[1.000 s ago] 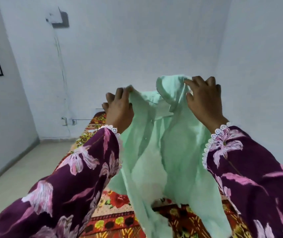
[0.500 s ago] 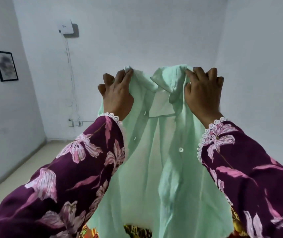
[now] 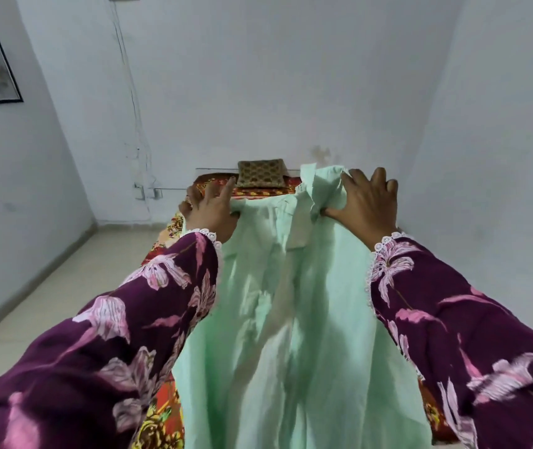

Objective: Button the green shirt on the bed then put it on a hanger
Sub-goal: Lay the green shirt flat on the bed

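The green shirt lies spread lengthwise over the bed, collar toward 12 o'clock. The left hand pinches its shoulder at 11 o'clock, fingers partly spread. The right hand, fingers splayed, grips the bunched collar at 1 o'clock.

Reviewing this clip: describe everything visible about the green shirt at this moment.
The green shirt is pale mint, a thin, soft woven fabric with loose folds. It is spread lengthwise over the patterned bed, collar end away from the camera, hem end running out of the bottom of the frame. Its front placket looks open, not buttoned; no buttons show clearly. The left hand grips one shoulder, the right hand holds the raised collar side. No hanger is in view.
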